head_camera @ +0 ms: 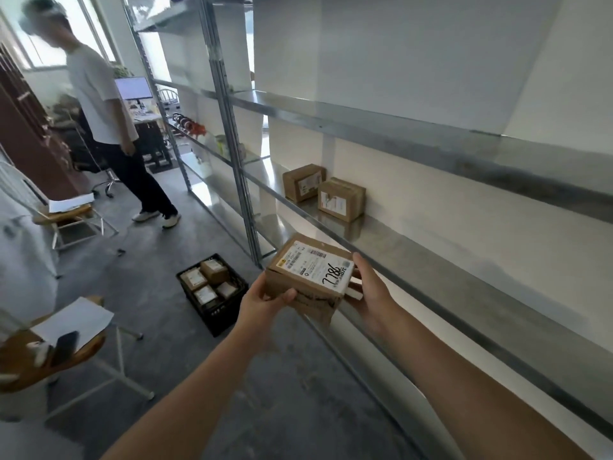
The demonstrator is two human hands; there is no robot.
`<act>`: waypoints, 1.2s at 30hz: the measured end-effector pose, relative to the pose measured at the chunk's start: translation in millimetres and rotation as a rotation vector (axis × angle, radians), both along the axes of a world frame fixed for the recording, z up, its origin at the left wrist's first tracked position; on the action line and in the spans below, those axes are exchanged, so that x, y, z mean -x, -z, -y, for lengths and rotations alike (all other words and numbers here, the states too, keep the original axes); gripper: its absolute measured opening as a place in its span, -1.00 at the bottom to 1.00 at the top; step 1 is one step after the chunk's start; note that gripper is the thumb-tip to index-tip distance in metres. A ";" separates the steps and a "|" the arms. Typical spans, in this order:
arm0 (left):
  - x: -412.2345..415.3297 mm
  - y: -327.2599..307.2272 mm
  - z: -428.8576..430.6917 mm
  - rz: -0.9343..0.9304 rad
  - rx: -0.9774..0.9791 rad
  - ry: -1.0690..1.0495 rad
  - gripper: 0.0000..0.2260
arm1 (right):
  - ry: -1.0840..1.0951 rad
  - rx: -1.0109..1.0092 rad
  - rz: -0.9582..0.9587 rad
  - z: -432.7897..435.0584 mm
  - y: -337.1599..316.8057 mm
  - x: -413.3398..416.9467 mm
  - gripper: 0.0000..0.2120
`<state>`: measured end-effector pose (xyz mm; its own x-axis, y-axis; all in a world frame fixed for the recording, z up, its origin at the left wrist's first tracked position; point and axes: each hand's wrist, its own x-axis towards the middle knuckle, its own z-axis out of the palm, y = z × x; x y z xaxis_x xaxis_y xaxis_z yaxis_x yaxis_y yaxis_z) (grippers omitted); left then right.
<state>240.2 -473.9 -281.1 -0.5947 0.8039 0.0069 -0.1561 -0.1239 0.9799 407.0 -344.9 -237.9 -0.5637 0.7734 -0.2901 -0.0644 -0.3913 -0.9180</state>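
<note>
- A small cardboard box (310, 277) was held in the air by both hands, at the front edge of the middle shelf (431, 260) of a metal rack. Contact with the shelf could not be determined.
- The left hand (262, 303) was curled round the box's near left side. The thumb was pressed on the side face and the fingers were hidden beneath.
- The right hand (371, 287) was closed on the box's right end, with the thumb laid along the top edge.
- A white shipping label (316, 267) with handwritten digits was carried on the upper face.
- Two more boxes, one farther (303, 182) and one nearer (341, 199), were stood just beside each other on the same shelf, far along it and well apart from the held box.
- An upright rack post (238, 161) was located left of the held box.
- A black crate (225, 318) containing several labelled parcels was placed on the floor, left of the hands.
- A stool (20, 366) bearing a paper sheet (74, 322) was positioned at near left.
- A second person (102, 104) was stood at far left, well apart.
</note>
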 end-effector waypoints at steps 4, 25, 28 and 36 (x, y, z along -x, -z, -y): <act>-0.9 4.3 -23.1 0.109 -0.010 -0.128 -0.39 | -0.116 -0.096 -0.011 -19.2 3.4 -0.1 -0.69; 60.8 3.5 -51.9 0.209 0.049 -0.199 -0.67 | -0.283 -0.228 0.157 -18.3 8.4 92.3 -0.76; 77.5 2.4 -50.2 0.253 0.036 -0.173 -0.63 | -0.233 -0.210 0.168 -17.7 7.4 113.8 -0.67; 150.3 -3.1 -18.1 0.320 0.012 -0.157 -0.63 | -0.245 -0.273 0.288 12.1 4.0 192.1 -0.68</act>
